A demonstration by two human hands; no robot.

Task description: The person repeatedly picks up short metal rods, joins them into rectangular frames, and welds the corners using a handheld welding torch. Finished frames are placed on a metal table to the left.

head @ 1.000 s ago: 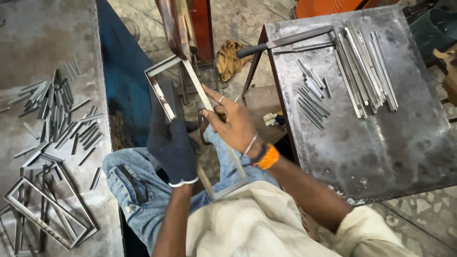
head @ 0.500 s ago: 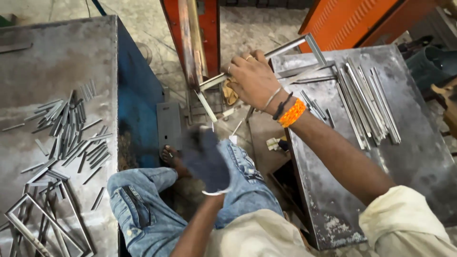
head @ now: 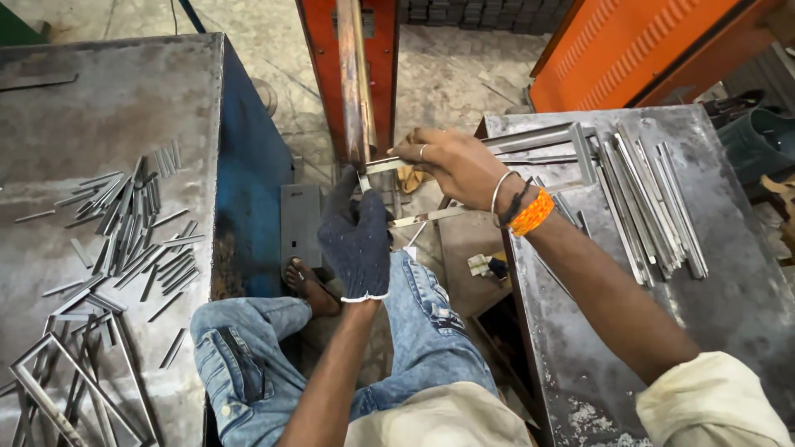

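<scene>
My right hand [head: 451,165], bare with a ring, bangles and an orange wristband, grips a rectangular metal frame [head: 571,141] by its upper bar. The frame lies roughly level, its right end over the right table and its left end at the orange machine's vertical rod [head: 354,91]. My left hand [head: 356,240], in a dark blue knit glove, reaches up and closes on the frame's left corner beside the rod. Both hands are above my knees in blue jeans.
A steel table on the left [head: 99,108] carries several short metal strips [head: 124,232] and finished frames [head: 66,389]. The right steel table [head: 729,281] holds long metal strips [head: 654,199]. My bare foot [head: 308,285] rests on the floor by the blue table side.
The frame swung from in front of my lap to the right table, then back left to the machine rod. My left hand let go, then rose to the frame's left corner.
</scene>
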